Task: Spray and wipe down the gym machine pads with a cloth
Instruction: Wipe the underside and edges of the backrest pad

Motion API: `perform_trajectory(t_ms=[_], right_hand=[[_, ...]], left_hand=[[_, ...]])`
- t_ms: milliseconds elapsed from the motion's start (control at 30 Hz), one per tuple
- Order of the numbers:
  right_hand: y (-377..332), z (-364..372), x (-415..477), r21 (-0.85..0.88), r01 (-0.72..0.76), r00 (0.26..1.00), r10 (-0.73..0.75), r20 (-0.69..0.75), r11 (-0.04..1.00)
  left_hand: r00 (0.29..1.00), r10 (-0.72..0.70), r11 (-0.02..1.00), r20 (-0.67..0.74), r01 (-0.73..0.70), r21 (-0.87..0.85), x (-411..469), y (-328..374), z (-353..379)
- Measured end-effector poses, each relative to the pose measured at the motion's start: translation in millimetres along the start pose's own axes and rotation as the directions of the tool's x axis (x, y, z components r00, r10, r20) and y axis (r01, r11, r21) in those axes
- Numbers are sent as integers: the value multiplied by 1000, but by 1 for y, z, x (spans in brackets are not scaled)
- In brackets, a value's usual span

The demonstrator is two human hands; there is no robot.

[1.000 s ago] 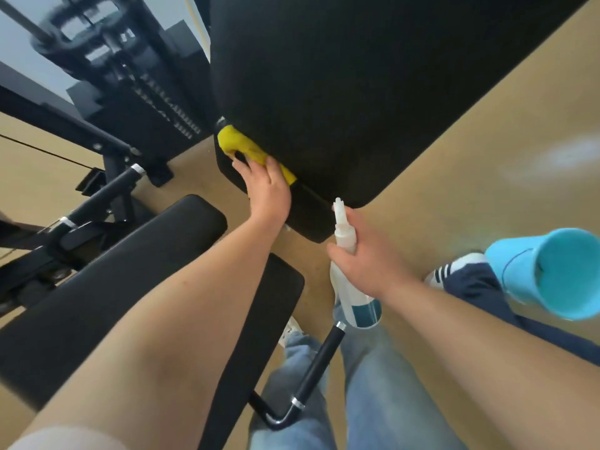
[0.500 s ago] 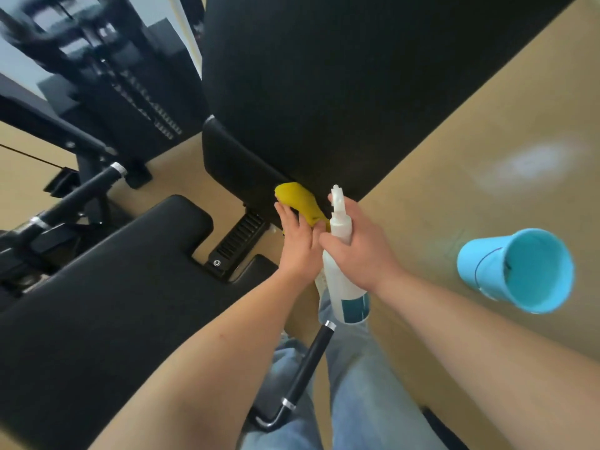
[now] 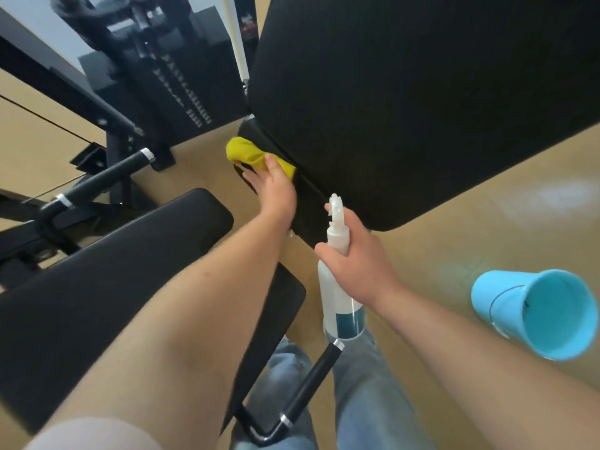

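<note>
**Wiping the lower edge of the pad**

Left grip, fingers laid flat, presses a crumpled yellow cloth against the lower left edge of the large black upholstered machine pad. Right grip is clamped round the neck of a white plastic spray bottle, near the pad's lower corner. A light-blue plastic bucket sits on the tan floor.

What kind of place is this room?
Probably a gym: there's a weight stack, a big black pad, a padded bench and a grip bar.

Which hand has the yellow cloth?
The left hand, pressing the cloth at the big black pad's lower edge; the right hand instead grips the white spray bottle.
</note>
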State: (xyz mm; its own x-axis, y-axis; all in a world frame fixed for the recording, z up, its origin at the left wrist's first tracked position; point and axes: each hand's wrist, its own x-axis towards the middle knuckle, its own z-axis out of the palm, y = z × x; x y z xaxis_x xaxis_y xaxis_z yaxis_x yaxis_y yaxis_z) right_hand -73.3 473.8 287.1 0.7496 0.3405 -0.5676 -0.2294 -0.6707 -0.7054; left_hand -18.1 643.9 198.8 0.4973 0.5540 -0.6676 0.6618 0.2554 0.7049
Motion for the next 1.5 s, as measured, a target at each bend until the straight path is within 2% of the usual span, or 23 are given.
perform_trajectory(t_ms=[67, 167, 267, 333, 467, 600, 733, 833, 967, 1067, 1133, 1167, 1233, 1333, 1400, 1500], right_hand=[[2, -1, 2, 3, -13, 1000, 13, -12, 1000], [4, -3, 5, -20, -28, 1000, 28, -10, 999], [4, 1, 6, -51, -30, 1000, 30, -3, 998], [1, 4, 9, -30, -34, 999, 33, -10, 999], [-5, 13, 17, 30, -21, 1000, 21, 15, 999], [-5, 22, 26, -30, 8, 998, -6, 70, 1000], [-5, 24, 33, -50, 18, 997, -14, 78, 999], [1, 22, 32, -41, 10, 998, -7, 63, 999], [10, 15, 26, -26, -7, 996, 10, 89, 1000], [11, 13, 22, -22, -26, 992, 28, 120, 999], [12, 12, 22, -37, -31, 990, 36, 138, 999], [12, 13, 23, -43, -36, 989, 42, 142, 998], [10, 14, 26, -45, -45, 989, 50, 142, 998], [6, 15, 33, -56, -18, 989, 26, 147, 998], [4, 16, 36, -44, -20, 988, 26, 150, 999], [1, 15, 39, -34, -25, 990, 29, 139, 999]], left_hand=[[998, 14, 1000, 55, -14, -2, -33, -24, 14], [969, 33, 999, 243, -40, 23, -68, -67, 24], [950, 24, 1000, 313, -22, -9, -72, -77, 24], [955, 25, 999, 296, -30, 12, -61, -68, 18], [989, 10, 1000, 148, -7, -22, -10, -41, 0], [999, -39, 997, 5, 39, -72, 53, -26, -16], [996, -61, 986, -59, 51, -159, 83, -29, -20], [993, -107, 981, -47, 98, -165, 60, -49, -8], [972, -224, 962, 65, 231, -145, 20, -90, 13], [902, -415, 860, 116, 431, -273, 12, -83, 18], [865, -483, 782, 137, 496, -377, 33, -71, 9], [880, -463, 790, 107, 464, -400, 56, -71, 3], [917, -396, 857, 39, 385, -342, 93, -55, -18], [995, -103, 977, 6, 102, -186, 94, 13, -47], [997, 72, 993, -8, -73, -89, 83, 40, -48], [967, 251, 962, -42, -254, -100, 64, 26, -40]])
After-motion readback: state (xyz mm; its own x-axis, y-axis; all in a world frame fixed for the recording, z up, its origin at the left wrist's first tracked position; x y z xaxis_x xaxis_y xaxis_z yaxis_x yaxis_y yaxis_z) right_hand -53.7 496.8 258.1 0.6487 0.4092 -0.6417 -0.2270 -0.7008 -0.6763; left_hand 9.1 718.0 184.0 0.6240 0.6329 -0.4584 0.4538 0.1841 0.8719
